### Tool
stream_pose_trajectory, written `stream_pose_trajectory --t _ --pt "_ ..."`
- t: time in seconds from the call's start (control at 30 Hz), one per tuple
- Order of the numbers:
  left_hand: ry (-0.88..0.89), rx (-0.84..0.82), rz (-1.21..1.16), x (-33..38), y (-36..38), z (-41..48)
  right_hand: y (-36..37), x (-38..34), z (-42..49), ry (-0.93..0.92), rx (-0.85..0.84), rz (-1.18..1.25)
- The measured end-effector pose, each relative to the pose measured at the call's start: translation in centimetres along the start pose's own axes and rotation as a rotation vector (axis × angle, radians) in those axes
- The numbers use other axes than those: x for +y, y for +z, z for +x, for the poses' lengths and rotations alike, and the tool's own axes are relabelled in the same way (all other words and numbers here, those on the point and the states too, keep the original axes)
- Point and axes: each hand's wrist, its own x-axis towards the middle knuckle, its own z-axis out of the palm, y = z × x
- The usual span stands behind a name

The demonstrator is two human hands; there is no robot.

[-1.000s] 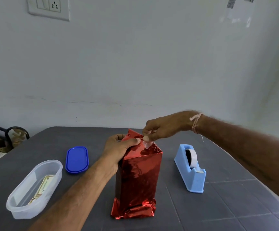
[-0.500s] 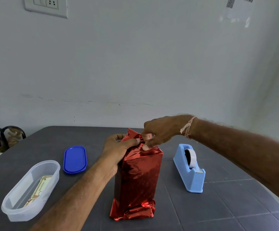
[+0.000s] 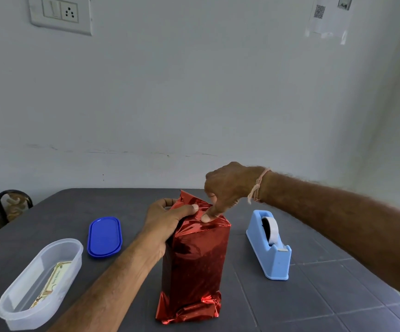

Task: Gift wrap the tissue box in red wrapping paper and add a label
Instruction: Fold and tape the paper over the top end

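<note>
Right now the tissue box (image 3: 194,264), covered in red wrapping paper (image 3: 189,200), stands on end on the table (image 3: 313,295) with its long axis upright, directly beneath both hands. The left hand (image 3: 167,219) closes its grip round the box's upper left side, thumb across the top. The right hand (image 3: 227,190) reaches in from above right, its grip pinching the folded top flap. Sealing looks next, and the tape dispenser (image 3: 269,248) sits nearer the right hand. The label (image 3: 50,283) lies in the clear container (image 3: 14,307) far left, beside a blue lid (image 3: 105,236). Nothing blocks either reach.
</note>
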Motion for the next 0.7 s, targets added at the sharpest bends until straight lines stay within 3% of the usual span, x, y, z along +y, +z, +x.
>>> stream_pose_trajectory --t 0.13,0.2,0.3,0.53,0.7 --pt "0.007 0.010 0.006 0.0 -0.1 0.0 5.4 5.8 4.5 0.070 -0.105 0.270" --pt "0.009 0.012 0.004 0.1 -0.1 0.0 4.4 4.1 2.6 0.076 -0.059 0.418" --pt "0.011 0.014 -0.001 0.1 -0.1 0.1 3.3 1.4 0.4 0.052 -0.145 0.662" --pt "0.019 0.017 0.008 0.0 0.1 0.1 6.8 3.3 0.2 0.018 -0.081 1.044" --pt "0.015 0.020 0.005 0.0 0.0 0.0 7.2 4.6 -0.2 0.044 0.037 1.181"
